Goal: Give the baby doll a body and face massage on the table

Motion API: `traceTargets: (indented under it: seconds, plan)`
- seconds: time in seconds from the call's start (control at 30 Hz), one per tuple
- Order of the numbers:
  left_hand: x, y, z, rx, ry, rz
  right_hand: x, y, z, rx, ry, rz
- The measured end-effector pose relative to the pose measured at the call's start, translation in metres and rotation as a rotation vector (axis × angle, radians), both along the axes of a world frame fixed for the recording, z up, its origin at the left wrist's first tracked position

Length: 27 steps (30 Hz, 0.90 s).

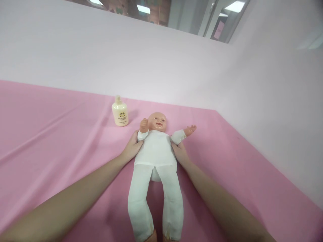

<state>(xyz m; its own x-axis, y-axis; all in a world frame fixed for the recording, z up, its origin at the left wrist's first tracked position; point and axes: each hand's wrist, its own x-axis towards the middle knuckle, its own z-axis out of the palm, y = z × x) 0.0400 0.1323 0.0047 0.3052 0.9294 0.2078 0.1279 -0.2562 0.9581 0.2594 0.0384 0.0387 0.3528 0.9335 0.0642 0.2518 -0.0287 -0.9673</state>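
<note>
A baby doll (155, 151) in a white cloth suit lies face up on the pink sheet (50, 141), head away from me, legs toward me. My left hand (132, 147) presses against the doll's side under its raised arm. My right hand (179, 153) grips the other side of the torso below the outstretched arm. Both hands hold the doll's trunk between them.
A cream lotion bottle (120, 112) stands upright on the sheet, just left of the doll's head. A white wall rises behind and to the right. The sheet's right edge runs diagonally at the right.
</note>
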Motion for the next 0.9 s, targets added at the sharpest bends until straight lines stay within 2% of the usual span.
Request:
traceTargets:
  seconds: [0.4,0.9]
  plan:
    - [-0.0004,0.0031,-0.0063,0.006,-0.025,-0.003,0.0012,0.0004,-0.0017,-0.01,-0.007,0.008]
    - [-0.0004,-0.0022,0.0001,0.036,0.027,0.002,0.0011,0.0,-0.0001,-0.045,-0.011,0.011]
